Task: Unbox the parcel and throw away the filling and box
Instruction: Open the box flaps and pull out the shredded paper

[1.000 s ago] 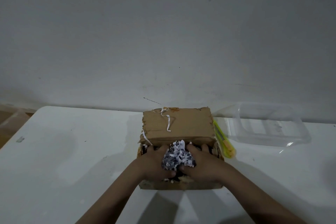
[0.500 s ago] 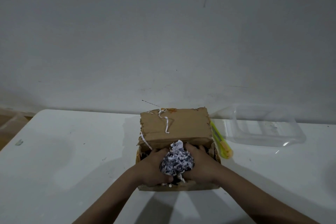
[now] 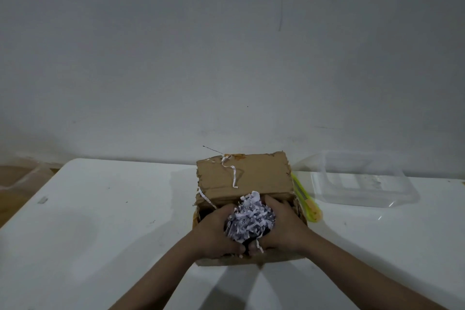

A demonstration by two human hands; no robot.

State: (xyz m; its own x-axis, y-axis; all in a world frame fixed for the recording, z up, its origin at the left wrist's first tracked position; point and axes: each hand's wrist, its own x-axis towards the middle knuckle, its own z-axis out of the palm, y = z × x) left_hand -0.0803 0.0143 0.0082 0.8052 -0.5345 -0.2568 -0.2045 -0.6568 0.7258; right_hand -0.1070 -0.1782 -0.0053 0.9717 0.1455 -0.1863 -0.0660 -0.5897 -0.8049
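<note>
A brown cardboard box (image 3: pixel 245 176) stands open on the white table (image 3: pixel 100 221), its lid flap raised toward the wall with a few paper strips stuck to it. A wad of white shredded paper filling (image 3: pixel 249 220) sits just above the box's opening. My left hand (image 3: pixel 214 233) cups the wad from the left and my right hand (image 3: pixel 283 228) cups it from the right, both pressed against it. The inside of the box is hidden behind my hands and the filling.
A yellow-green utility knife (image 3: pixel 305 200) lies against the box's right side. Further right sits an empty clear plastic container (image 3: pixel 362 184). A grey wall runs behind the table. The table's left edge drops to a brown floor (image 3: pixel 15 176).
Both hands have gathered the shredded paper into a tighter wad and raised it slightly out of the box. The box has stayed in place.
</note>
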